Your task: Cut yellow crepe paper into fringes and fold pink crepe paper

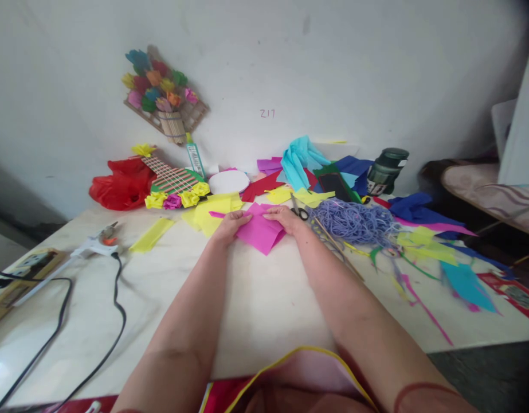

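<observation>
A square of magenta crepe paper (264, 235) hangs by its upper edges between my two hands, one corner pointing toward me. My left hand (232, 223) pinches its left side, and a narrow magenta strip (216, 214) sticks out to the left of that hand. On the opposite side my right hand (285, 218) grips the paper between thumb and fingers. Black-handled scissors (300, 213) lie just beyond my right hand. Yellow crepe paper (219, 209) is spread behind my left hand.
To the right are a heap of purple string (354, 221), a dark green jar (387, 172) and coloured paper scraps. A glue gun (96, 246) with a black cord and a power strip (23, 275) sit left. Paper-flower crafts (173, 183) stand against the wall.
</observation>
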A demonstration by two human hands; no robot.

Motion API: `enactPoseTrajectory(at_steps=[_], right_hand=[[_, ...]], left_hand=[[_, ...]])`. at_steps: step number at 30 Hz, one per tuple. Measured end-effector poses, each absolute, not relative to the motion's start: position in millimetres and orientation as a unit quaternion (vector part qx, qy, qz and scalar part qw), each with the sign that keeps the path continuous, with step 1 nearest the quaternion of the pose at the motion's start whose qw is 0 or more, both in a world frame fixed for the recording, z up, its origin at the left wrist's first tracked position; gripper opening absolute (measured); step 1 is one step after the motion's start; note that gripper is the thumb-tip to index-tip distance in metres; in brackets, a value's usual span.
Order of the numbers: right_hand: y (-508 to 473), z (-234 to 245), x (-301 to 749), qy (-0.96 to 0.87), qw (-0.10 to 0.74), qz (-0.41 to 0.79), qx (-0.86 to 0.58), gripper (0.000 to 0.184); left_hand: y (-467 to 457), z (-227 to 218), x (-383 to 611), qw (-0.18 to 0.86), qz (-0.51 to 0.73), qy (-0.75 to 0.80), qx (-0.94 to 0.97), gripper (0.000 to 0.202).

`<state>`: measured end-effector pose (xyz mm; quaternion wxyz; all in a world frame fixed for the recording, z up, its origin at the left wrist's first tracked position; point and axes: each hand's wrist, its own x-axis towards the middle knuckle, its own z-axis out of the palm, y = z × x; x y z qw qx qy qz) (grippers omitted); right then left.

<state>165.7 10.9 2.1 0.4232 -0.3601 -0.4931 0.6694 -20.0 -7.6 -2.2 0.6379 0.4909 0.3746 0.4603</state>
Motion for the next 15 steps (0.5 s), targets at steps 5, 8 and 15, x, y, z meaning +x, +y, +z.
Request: enactPoseTrajectory(at_steps=[5, 8, 15], right_hand=[[10.9, 2.2, 166.1, -0.483, 0.432, 0.67, -0.363, 0.017], [13.0, 0.1, 166.5, -0.482, 0.43, 0.674, -0.359, 0.02], [14.3, -1.7, 167.7, -0.498, 0.431, 0.671, -0.34, 0.026]], left_hand=[[-8.0, -0.9, -20.8, 0.653, 0.459, 0.365, 0.479, 0.024], [-6.9, -0.6, -20.7, 0.657, 0.466, 0.373, 0.462, 0.022], [-3.8, -1.7, -20.2, 0.662, 0.474, 0.371, 0.447, 0.026]])
